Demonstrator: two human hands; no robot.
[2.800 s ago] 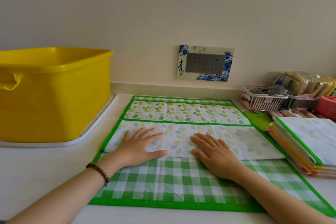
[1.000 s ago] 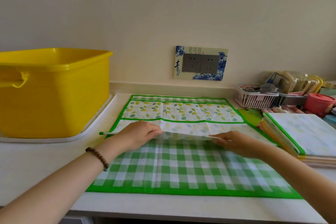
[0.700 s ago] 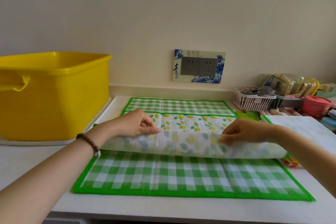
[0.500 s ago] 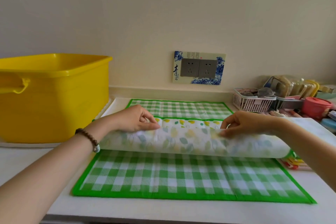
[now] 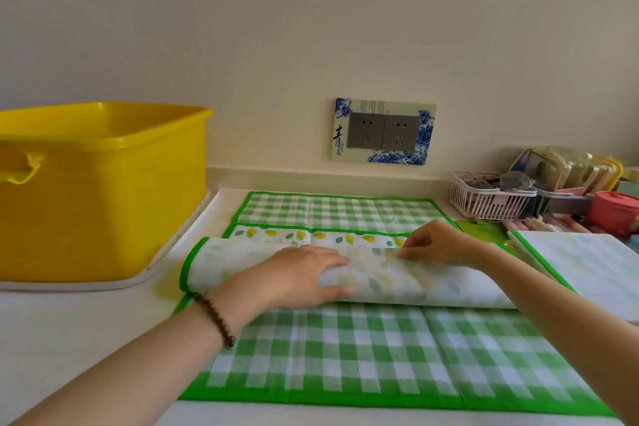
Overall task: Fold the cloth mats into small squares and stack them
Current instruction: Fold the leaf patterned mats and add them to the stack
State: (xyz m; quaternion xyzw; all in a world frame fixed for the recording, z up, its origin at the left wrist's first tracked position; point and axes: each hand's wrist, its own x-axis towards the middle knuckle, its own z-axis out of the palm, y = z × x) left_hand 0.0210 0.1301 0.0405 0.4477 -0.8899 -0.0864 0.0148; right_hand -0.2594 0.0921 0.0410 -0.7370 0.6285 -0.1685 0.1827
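Both forearms are reaching forward: the left hand [image 5: 304,278] is lying flat, fingers straight, pressing down on the cloth mat [image 5: 415,284], while the right hand [image 5: 439,245] is pinching its edge with curled fingertips.

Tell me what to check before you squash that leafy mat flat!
1. Left hand lies flat on the leaf mat: ok.
2. Right hand pinches its far edge: ok.
3. Fold lies flat: not ok, the near side bulges.
4. Edges line up: cannot tell, the hands cover them.
5. Stack of folded mats sits close on the right: ok.
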